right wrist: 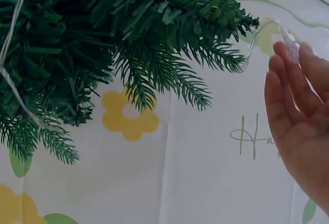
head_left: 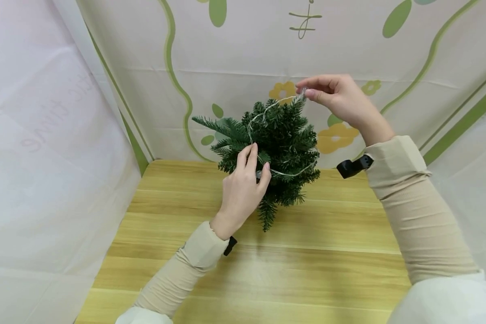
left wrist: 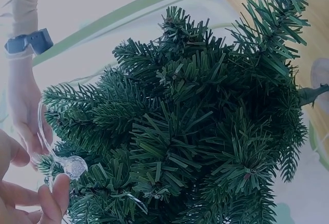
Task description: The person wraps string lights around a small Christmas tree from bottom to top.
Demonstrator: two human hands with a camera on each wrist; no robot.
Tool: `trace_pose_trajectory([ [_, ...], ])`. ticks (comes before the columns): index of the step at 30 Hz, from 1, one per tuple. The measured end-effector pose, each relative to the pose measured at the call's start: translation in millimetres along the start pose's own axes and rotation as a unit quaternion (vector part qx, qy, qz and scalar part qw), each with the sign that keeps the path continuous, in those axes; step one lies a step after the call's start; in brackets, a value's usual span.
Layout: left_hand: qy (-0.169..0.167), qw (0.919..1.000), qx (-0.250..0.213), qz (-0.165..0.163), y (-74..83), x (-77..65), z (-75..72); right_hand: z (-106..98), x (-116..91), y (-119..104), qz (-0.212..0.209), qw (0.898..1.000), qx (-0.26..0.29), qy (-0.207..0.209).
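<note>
A small green artificial Christmas tree (head_left: pixel 283 139) stands on the table, wrapped with a clear-wired string of lights (head_left: pixel 285 174). Above the treetop, my right hand (head_left: pixel 342 96) pinches a clear bulb (right wrist: pixel 292 50) of the string between thumb and fingertips. My left hand (head_left: pixel 243 189) is at the near left side of the tree, its fingers spread and slightly bent against the branches. Beside those fingertips in the left wrist view sits another clear round bulb (left wrist: pixel 75 167); I see no pinch on it. Branches hide part of the wire.
The wooden table (head_left: pixel 235 279) extends in front of the tree. A printed cloth (head_left: pixel 235 54) with flowers and vines hangs close behind it, and pale cloth walls (head_left: pixel 44 180) stand at both sides. Black straps (head_left: pixel 354 166) sit at the wrists.
</note>
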State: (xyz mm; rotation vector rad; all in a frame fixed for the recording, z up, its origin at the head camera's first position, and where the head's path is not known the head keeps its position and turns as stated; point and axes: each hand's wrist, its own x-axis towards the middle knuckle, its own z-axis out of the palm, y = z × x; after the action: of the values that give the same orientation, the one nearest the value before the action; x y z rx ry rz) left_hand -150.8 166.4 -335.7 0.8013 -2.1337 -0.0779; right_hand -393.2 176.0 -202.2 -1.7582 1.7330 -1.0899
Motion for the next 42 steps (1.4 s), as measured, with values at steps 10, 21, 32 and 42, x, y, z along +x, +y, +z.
trace_pose_trajectory([
  [10, 0.002, 1.0000, 0.001, 0.006, 1.1, -1.0, 2.5, 13, 10, 1, 0.039, 0.998, -0.001, 0.052],
  [21, 0.003, 1.0000, 0.006, 0.006, 2.7, -1.5, 4.9, 14, 12, 15, 0.101, 0.987, 0.051, 0.113],
  [32, 0.004, 1.0000, 0.004, 0.008, 3.6, -1.1, 7.0, 7, 0, 24, 0.165, 0.979, 0.037, 0.112],
  [42, 0.006, 0.9999, 0.006, 0.009, 5.1, -0.6, 7.4, 2, -13, 35, 0.179, 0.982, 0.048, 0.046],
])
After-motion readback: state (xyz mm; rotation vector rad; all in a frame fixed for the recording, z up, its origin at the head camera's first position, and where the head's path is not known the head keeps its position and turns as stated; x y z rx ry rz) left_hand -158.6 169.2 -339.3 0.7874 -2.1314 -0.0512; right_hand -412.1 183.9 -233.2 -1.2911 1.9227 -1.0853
